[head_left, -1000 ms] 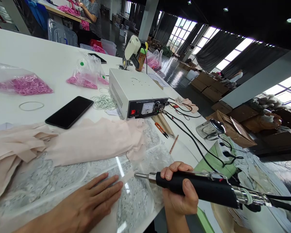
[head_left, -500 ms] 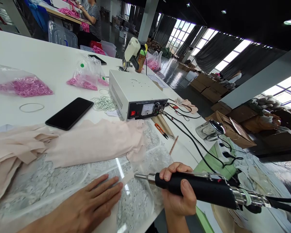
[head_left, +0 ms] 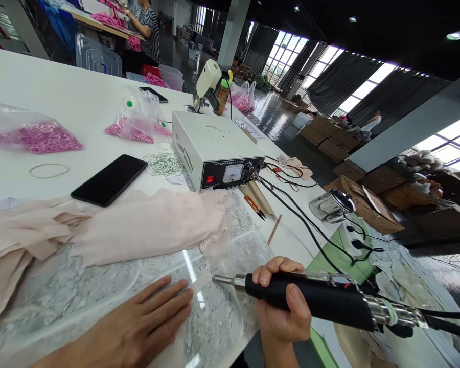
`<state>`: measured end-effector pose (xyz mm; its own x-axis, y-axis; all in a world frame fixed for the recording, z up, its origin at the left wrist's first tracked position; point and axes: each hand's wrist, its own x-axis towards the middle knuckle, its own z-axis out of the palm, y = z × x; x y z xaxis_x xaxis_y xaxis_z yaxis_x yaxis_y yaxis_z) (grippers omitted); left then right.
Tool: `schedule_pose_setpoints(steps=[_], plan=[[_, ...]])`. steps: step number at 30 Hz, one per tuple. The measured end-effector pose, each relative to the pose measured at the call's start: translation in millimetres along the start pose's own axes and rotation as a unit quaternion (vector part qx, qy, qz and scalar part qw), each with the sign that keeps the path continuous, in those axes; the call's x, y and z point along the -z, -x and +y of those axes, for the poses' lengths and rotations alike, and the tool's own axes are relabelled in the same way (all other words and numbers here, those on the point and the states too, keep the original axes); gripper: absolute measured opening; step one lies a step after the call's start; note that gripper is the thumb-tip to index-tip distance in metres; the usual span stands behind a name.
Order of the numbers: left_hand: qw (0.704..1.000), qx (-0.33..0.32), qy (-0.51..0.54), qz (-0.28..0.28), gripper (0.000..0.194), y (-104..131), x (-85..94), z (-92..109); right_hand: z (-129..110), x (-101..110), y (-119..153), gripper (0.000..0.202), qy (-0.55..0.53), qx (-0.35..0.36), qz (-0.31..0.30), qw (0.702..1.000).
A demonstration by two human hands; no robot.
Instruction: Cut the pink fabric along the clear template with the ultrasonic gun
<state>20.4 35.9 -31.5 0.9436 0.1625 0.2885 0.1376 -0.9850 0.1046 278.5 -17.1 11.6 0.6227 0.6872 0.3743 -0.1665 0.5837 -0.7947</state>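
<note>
My left hand [head_left: 145,317] lies flat, fingers stretched, on a narrow pale fabric strip [head_left: 202,282] over the clear-covered marbled mat [head_left: 214,319]. My right hand [head_left: 281,301] is wrapped round a black cylindrical tool [head_left: 310,296]. The tool's metal tip [head_left: 222,279] points left and is at the end of the strip, just right of my left fingertips; whether it touches cannot be told. Behind my hands lies a piece of pale pink fabric [head_left: 149,225], with more folded fabric [head_left: 19,235] at the left.
A metal-cased control box [head_left: 218,143] stands behind, cables running right. Near it are a black phone [head_left: 109,180], orange snips [head_left: 254,206], pale elastic loops [head_left: 164,163], bags of pink rings [head_left: 38,135] and a glass jar [head_left: 331,205]. A person in stripes [head_left: 149,33] is far back.
</note>
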Motion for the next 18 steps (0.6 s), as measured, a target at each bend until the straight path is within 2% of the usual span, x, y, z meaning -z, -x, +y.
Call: schedule_pose_setpoints(steps=[7,18], plan=[[1.0,-0.007,-0.02,-0.002,0.065,3.2,-2.8,0.2,0.9,-2.0,1.0,0.015,0.008,0.001,0.004,1.0],[1.0,-0.006,-0.022,0.018,0.06,-3.0,4.6,1.0,0.2,0.9,-0.9,0.016,0.014,0.006,0.009,1.0]])
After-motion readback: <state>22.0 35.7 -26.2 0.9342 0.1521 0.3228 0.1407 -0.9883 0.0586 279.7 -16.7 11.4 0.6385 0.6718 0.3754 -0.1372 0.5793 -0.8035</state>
